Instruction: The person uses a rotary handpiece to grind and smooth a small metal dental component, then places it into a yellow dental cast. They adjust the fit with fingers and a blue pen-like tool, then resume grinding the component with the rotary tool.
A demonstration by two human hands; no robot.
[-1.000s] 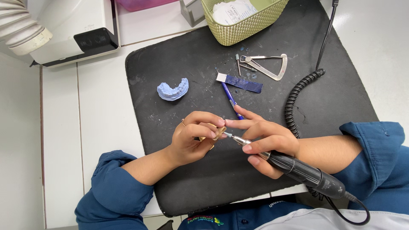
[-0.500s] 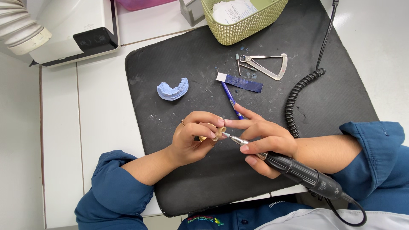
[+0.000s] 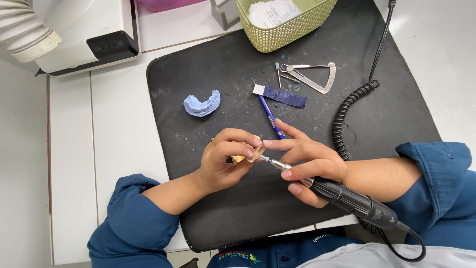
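Your left hand pinches small tan dental piece over black rubber mat, steadying it. Your right hand grips black rotary handpiece pen-style, forefinger bracing; bur tip meets piece.

White tiled bench, black mat, green basket

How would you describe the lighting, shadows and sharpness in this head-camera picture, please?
Head view: bright, even overhead light; only soft, faint shadows under the left hand and right hand on the black mat. The white counter looks nearly washed out at top right. Focus is sharp on the blue dental cast and metal caliper; no visible motion blur on the rotary handpiece.
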